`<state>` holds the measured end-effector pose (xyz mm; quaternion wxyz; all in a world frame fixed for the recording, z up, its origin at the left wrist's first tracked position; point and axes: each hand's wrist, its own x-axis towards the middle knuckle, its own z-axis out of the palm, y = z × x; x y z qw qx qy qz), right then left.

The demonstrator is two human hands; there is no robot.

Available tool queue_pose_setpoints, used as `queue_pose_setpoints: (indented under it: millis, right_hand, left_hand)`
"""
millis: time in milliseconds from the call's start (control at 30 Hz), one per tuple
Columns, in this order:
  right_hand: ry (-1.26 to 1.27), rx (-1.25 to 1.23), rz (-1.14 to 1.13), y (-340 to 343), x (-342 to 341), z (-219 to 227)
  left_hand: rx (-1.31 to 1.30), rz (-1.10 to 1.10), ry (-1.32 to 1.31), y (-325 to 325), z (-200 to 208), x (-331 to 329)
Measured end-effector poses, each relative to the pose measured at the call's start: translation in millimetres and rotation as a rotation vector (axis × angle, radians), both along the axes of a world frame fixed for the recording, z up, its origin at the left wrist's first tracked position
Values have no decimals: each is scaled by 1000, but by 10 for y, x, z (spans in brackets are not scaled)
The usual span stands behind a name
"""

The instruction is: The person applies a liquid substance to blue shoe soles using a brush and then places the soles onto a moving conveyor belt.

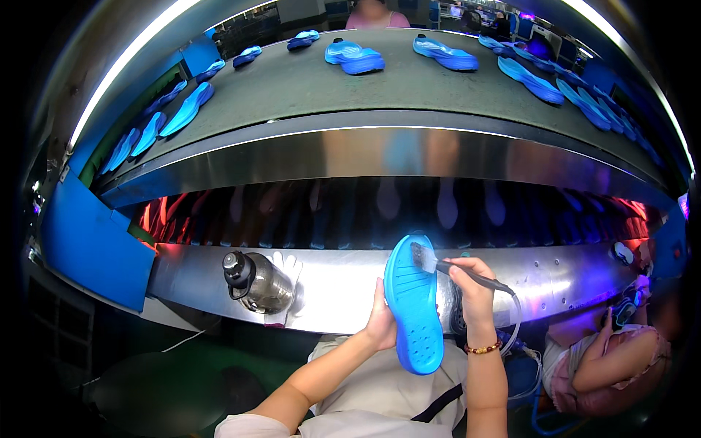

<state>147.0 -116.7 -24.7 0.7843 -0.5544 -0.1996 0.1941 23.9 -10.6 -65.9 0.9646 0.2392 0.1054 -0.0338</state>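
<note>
A bright blue shoe sole [413,306] is held up nearly upright over my lap, in front of the metal bench. My left hand [381,321] grips it by its left edge, thumb up along the side. My right hand [473,288] is closed round the dark handle of a brush [478,277], to which a clear hose [518,310] runs. The brush's pale head, with a dark tip, lies against the ribbed upper part of the sole. A beaded bracelet circles my right wrist.
A dark bottle [263,285] stands on the metal bench [343,281] at left, with white gloves [290,269] beside it. Beyond, a green conveyor belt [292,91] carries several blue soles [354,57]. Another person [613,358] sits close at right; one more is across the belt.
</note>
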Motion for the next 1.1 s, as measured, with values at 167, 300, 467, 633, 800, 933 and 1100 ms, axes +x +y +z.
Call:
queue_pose_setpoints:
  millis: [167,300,467,633,800,933,1100]
  right_hand:
    - [-594,-260,-7,138,-323,115]
    - [-710,-341,238,-152,-516,103]
    - [-560,-283,561,-481,-435,216]
    - [-428,-165,170,-261,-255,443]
    - [-504,-68,588,-353,-353,508]
    - [-228,-116,301,-382,-315,537]
    - [-465,-1,566,-429,-330,512]
  left_hand:
    - [108,324,148,-55,-60,125]
    - [119,337,137,295,-56,90]
    - [123,204,90,358,96,-102]
    - [-63,8,-39,38,251,-161]
    - [11,151,148,65,398,-135]
    - [30,42,-104,83,268,-133]
    - [230,215,-138,132,379,-100]
